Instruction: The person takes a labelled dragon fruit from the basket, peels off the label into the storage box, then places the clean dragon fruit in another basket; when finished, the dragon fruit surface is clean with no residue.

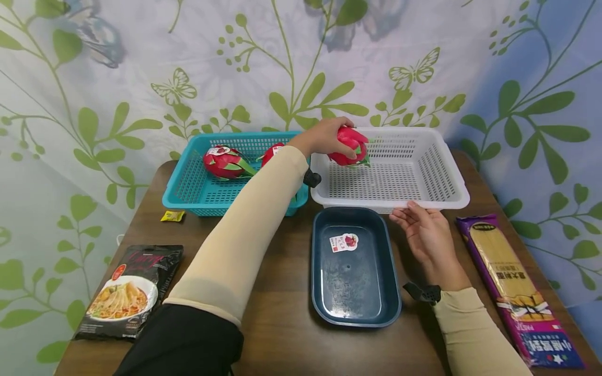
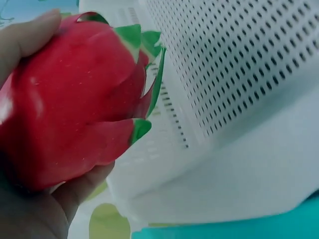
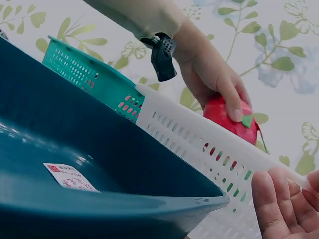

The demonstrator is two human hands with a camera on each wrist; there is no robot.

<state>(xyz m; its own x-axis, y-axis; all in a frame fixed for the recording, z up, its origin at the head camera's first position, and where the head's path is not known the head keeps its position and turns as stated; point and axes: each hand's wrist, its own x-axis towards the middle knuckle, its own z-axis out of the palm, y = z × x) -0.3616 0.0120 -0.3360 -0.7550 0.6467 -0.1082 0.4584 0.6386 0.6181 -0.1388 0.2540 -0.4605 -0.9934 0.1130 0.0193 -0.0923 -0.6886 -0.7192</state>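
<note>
My left hand (image 1: 324, 138) grips a red dragon fruit (image 1: 349, 147) with green-tipped scales, over the left end of the white basket (image 1: 458, 196). Thumb and fingers wrap the dragon fruit (image 2: 75, 94) in the left wrist view. At the white basket's front rim is my right hand (image 1: 425, 237), palm up, its thumb and fingers pinching the rim. The teal basket (image 1: 176, 190), left of the white one, holds a dragon fruit (image 1: 226, 163) lying on its side and another dragon fruit (image 1: 270, 152), partly hidden behind my left arm.
A dark blue tub (image 1: 352, 292) with a sticker (image 1: 344, 243) inside stands before the white basket. Left on the table lie a black noodle packet (image 1: 129, 292) and a small yellow packet (image 1: 172, 215). A purple pasta pack (image 1: 517, 292) lies at right. A patterned curtain (image 1: 211, 62) hangs behind.
</note>
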